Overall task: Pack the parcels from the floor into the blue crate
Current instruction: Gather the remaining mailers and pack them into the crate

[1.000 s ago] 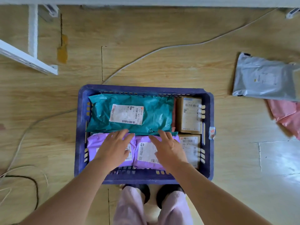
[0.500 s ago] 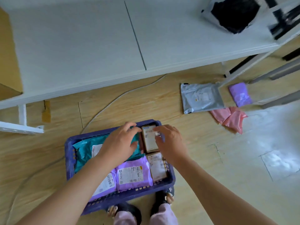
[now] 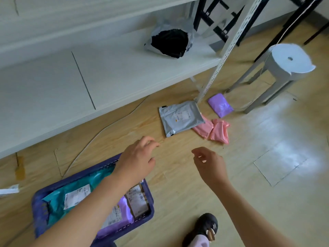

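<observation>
Bright, even daylight; white glare patches lay on the floor (image 3: 284, 155) to my right, shadows faint. Whole view was soft with motion blur, worst at the blue crate (image 3: 38, 214) and the stool (image 3: 281, 57) rim.

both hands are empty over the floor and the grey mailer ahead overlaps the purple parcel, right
Not quite. In the head view the grey mailer overlaps the pink parcel, not the purple parcel, which lies apart near the stool. The rest holds: the left hand and the right hand are both empty over the floor.
</observation>
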